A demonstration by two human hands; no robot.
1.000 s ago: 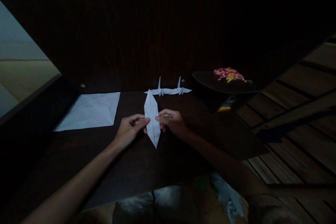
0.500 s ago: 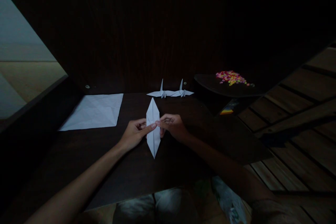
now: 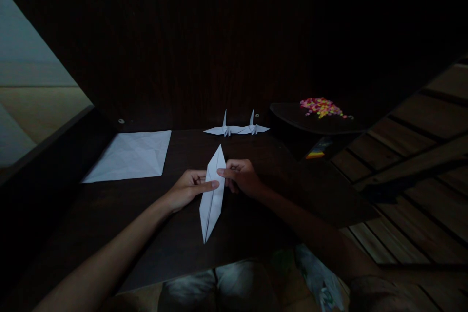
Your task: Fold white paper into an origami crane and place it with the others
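Observation:
A long folded sheet of white paper [image 3: 212, 204], pointed at both ends and creased down its length, is held above the dark desk. My left hand [image 3: 188, 188] pinches its left edge, thumb lying across the front and fingers partly hidden behind. On the opposite edge, a little higher, my right hand [image 3: 241, 175] grips the paper with its thumb on the front face. Beyond the hands, two white origami cranes [image 3: 237, 129] stand side by side against the back panel, wing tips meeting. To the left lies a flat, creased white sheet [image 3: 131, 156].
At the right, a curved shelf [image 3: 288, 114] carries a heap of small colourful pieces [image 3: 323, 107]. Something with rainbow stripes [image 3: 315, 155] sits beneath it. A raised side board [image 3: 47, 146] bounds the desk [image 3: 153, 239] on the left. Wooden slats [image 3: 420, 224] lie at right.
The folded paper has tilted, its top leaning right and its lower tip swinging left and nearer to me. Both hands keep hold of it; my left thumb sits slightly lower.

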